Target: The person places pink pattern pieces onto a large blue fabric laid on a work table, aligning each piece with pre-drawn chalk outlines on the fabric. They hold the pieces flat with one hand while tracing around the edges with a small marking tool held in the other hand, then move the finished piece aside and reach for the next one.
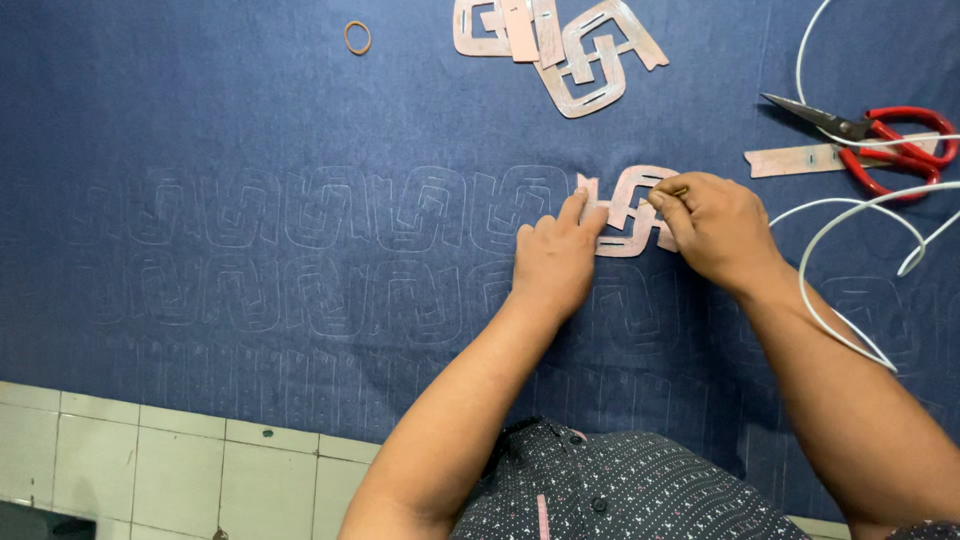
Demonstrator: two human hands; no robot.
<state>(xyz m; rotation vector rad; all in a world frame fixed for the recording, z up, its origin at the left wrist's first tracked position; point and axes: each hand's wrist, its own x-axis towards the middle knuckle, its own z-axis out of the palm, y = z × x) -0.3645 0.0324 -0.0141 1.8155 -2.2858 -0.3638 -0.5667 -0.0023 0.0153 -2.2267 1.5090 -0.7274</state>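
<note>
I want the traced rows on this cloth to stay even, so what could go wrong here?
The stencil is pinned only at its left edge by the left hand, so it may shift as the right hand traces, skewing the outline. The white cable lies against the right wrist and could drag on it. The scissors lie open nearby, blades pointing inward.

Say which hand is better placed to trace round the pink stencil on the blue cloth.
Right, most likely. The right hand pinches a small marking tool at the edge of the pink stencil, while the left hand presses fingertips on the stencil's other side, pinning it to the blue cloth.
</note>
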